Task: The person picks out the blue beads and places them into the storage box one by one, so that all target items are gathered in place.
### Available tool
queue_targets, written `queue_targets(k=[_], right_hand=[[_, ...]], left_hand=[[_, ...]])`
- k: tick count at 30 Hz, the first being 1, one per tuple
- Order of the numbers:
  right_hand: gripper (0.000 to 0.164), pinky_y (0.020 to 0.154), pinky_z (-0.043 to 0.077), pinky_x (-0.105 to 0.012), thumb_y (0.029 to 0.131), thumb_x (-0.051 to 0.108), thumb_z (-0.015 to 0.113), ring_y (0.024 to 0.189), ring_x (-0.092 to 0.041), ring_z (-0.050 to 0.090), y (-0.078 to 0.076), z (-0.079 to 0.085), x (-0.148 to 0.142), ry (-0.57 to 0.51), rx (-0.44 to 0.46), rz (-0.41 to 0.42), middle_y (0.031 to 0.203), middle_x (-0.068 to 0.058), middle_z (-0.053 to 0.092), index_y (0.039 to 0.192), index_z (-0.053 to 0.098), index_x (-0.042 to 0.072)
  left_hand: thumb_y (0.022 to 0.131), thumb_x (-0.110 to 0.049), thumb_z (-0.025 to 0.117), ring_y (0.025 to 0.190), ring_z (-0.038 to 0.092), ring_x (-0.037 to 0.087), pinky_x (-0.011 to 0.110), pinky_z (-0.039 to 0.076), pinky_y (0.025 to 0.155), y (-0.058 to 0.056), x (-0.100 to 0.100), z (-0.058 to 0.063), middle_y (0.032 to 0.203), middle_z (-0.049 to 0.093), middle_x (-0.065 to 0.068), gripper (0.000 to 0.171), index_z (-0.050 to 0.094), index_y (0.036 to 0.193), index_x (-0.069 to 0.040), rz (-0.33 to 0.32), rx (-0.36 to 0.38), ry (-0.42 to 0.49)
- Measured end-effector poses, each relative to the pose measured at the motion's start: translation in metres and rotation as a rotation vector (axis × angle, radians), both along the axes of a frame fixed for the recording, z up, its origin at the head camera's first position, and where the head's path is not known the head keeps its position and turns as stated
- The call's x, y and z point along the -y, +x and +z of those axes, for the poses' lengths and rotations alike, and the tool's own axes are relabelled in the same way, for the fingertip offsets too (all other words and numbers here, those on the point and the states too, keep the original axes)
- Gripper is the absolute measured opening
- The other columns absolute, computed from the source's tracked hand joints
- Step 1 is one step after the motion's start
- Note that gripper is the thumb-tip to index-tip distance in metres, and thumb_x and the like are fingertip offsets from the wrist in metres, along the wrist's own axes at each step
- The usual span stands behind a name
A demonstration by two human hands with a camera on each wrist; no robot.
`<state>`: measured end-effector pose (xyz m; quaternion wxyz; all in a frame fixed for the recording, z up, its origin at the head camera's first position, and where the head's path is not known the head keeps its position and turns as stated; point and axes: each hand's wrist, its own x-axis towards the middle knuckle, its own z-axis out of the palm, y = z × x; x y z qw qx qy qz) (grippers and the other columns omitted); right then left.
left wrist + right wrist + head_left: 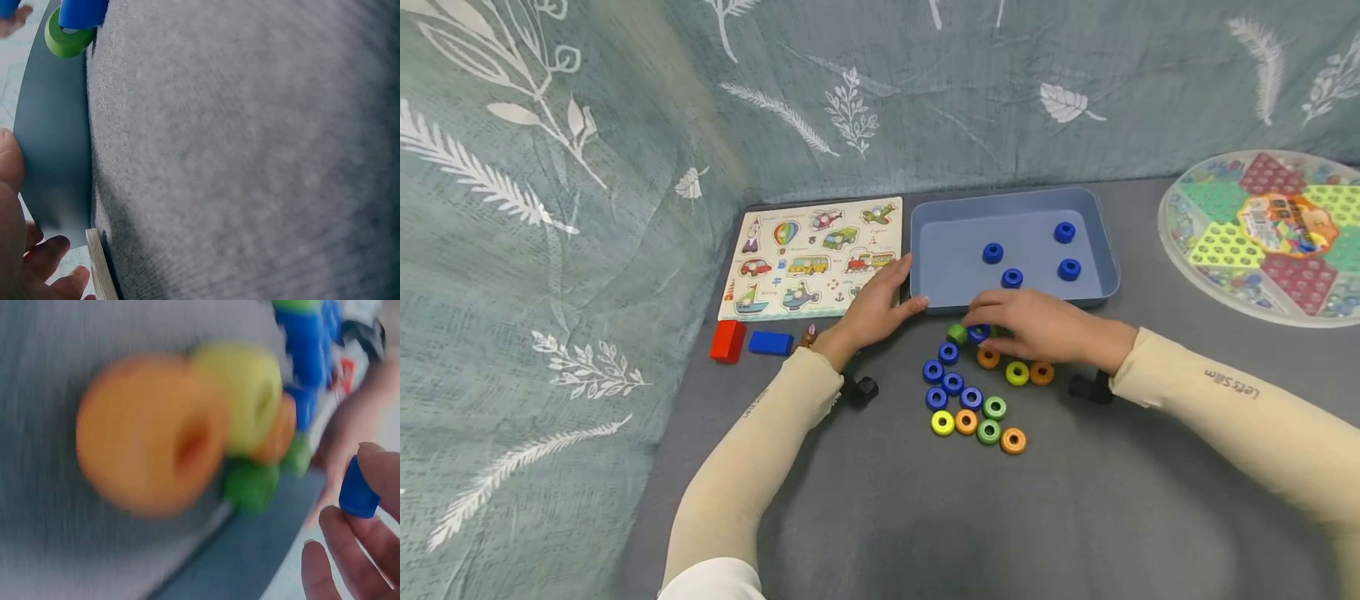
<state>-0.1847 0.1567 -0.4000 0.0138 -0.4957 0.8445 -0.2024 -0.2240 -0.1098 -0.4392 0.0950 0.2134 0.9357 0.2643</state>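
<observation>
My right hand (1037, 327) pinches a blue ring bead (359, 492) between thumb and fingers, just in front of a blue-grey tray (951, 215). Beneath and around that hand lie a green bead (957, 334), a yellow bead (1017, 373) and orange beads (1042, 372). Several more blue beads (953, 383) form a cluster nearer me, with green, yellow and orange ones at its near end. Inside the tray sit several blue beads (1064, 232), spread apart. At the tray's left front corner rests my left hand (880, 304), fingers extended along the wall and thumb at the front edge.
Left of the tray lies a wooden picture puzzle board (805, 258), partly under the left hand. A red block (727, 342) and a blue block (771, 342) sit before it. A round clear case (1221, 308) with coloured panels stands at the right. Patterned cloth (925, 108) hangs behind.
</observation>
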Motion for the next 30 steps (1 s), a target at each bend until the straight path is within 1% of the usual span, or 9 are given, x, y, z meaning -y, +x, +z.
queue_targets(k=[1, 4, 6, 9, 14, 18, 24, 27, 30], right_hand=[[0.032, 0.084, 0.052, -0.036, 0.085, 0.019, 0.069, 0.100, -0.018, 0.061, -0.004, 0.000, -0.004, -0.004, 0.012, -0.035, 0.114, -0.004, 0.061, 0.115, 0.065, 0.010], [0.032, 0.083, 0.052, -0.040, 0.084, 0.017, 0.070, 0.098, -0.021, 0.061, -0.020, 0.001, -0.016, -0.014, 0.043, -0.153, 0.111, -0.006, 0.062, 0.115, 0.065, 0.008], [0.033, 0.080, 0.051, -0.041, 0.083, 0.016, 0.070, 0.096, -0.022, 0.061, -0.033, 0.001, -0.026, -0.003, 0.059, -0.234, 0.110, -0.008, 0.062, 0.114, 0.065, 0.006], [0.034, 0.078, 0.051, -0.043, 0.082, 0.013, 0.071, 0.094, -0.024, 0.061, -0.049, 0.001, -0.040, 0.013, 0.086, -0.335, 0.108, -0.011, 0.063, 0.114, 0.065, 0.004], [0.035, 0.083, 0.047, -0.047, 0.080, 0.010, 0.072, 0.098, -0.030, 0.060, -0.065, -0.001, -0.055, 0.026, 0.089, -0.443, 0.109, -0.017, 0.064, 0.113, 0.065, 0.000], [0.036, 0.084, 0.046, -0.048, 0.079, 0.009, 0.072, 0.098, -0.032, 0.059, -0.071, -0.001, -0.060, 0.024, 0.074, -0.474, 0.108, -0.019, 0.064, 0.112, 0.065, -0.002], [0.035, 0.077, 0.047, -0.045, 0.080, 0.010, 0.071, 0.091, -0.029, 0.059, -0.074, 0.003, -0.061, -0.022, 0.057, -0.479, 0.103, -0.018, 0.065, 0.113, 0.065, -0.001], [0.036, 0.078, 0.047, -0.046, 0.082, 0.012, 0.071, 0.094, -0.030, 0.059, -0.074, 0.004, -0.061, -0.025, 0.066, -0.481, 0.107, -0.018, 0.064, 0.115, 0.064, 0.000], [0.037, 0.084, 0.046, -0.049, 0.083, 0.014, 0.070, 0.100, -0.033, 0.059, -0.073, 0.003, -0.062, -0.020, 0.081, -0.494, 0.114, -0.019, 0.062, 0.116, 0.063, 0.000]], left_hand=[[0.094, -0.045, 0.050, 0.146, 0.010, 0.025, 0.045, 0.016, 0.118, 0.001, 0.000, -0.001, 0.157, 0.015, 0.009, 0.076, 0.013, 0.151, -0.010, -0.005, 0.001, -0.002], [0.094, -0.044, 0.051, 0.146, 0.011, 0.026, 0.045, 0.016, 0.118, 0.005, 0.002, -0.004, 0.157, 0.016, 0.010, 0.076, 0.014, 0.150, -0.009, -0.009, 0.004, 0.001], [0.094, -0.044, 0.051, 0.146, 0.011, 0.026, 0.045, 0.015, 0.118, 0.005, 0.002, -0.004, 0.157, 0.016, 0.010, 0.076, 0.015, 0.150, -0.009, -0.009, 0.001, 0.006], [0.094, -0.045, 0.050, 0.146, 0.011, 0.026, 0.044, 0.015, 0.118, 0.004, 0.002, -0.002, 0.157, 0.016, 0.009, 0.076, 0.014, 0.150, -0.010, -0.008, 0.001, 0.006], [0.094, -0.044, 0.050, 0.146, 0.012, 0.026, 0.044, 0.015, 0.118, 0.003, 0.001, 0.001, 0.157, 0.015, 0.010, 0.075, 0.013, 0.150, -0.010, -0.013, -0.002, 0.013], [0.094, -0.044, 0.050, 0.145, 0.012, 0.027, 0.044, 0.015, 0.118, 0.002, 0.000, 0.001, 0.157, 0.016, 0.011, 0.075, 0.013, 0.151, -0.010, -0.020, -0.005, 0.010], [0.094, -0.043, 0.051, 0.145, 0.013, 0.027, 0.043, 0.016, 0.118, 0.001, 0.001, 0.000, 0.156, 0.017, 0.011, 0.075, 0.014, 0.150, -0.010, -0.017, -0.020, 0.017], [0.094, -0.043, 0.051, 0.145, 0.013, 0.027, 0.043, 0.015, 0.118, 0.001, 0.001, 0.000, 0.156, 0.016, 0.010, 0.075, 0.014, 0.150, -0.010, -0.017, -0.015, 0.013], [0.094, -0.043, 0.050, 0.145, 0.013, 0.026, 0.042, 0.015, 0.118, 0.001, 0.001, 0.000, 0.157, 0.016, 0.010, 0.075, 0.013, 0.150, -0.010, -0.015, -0.010, 0.012]])
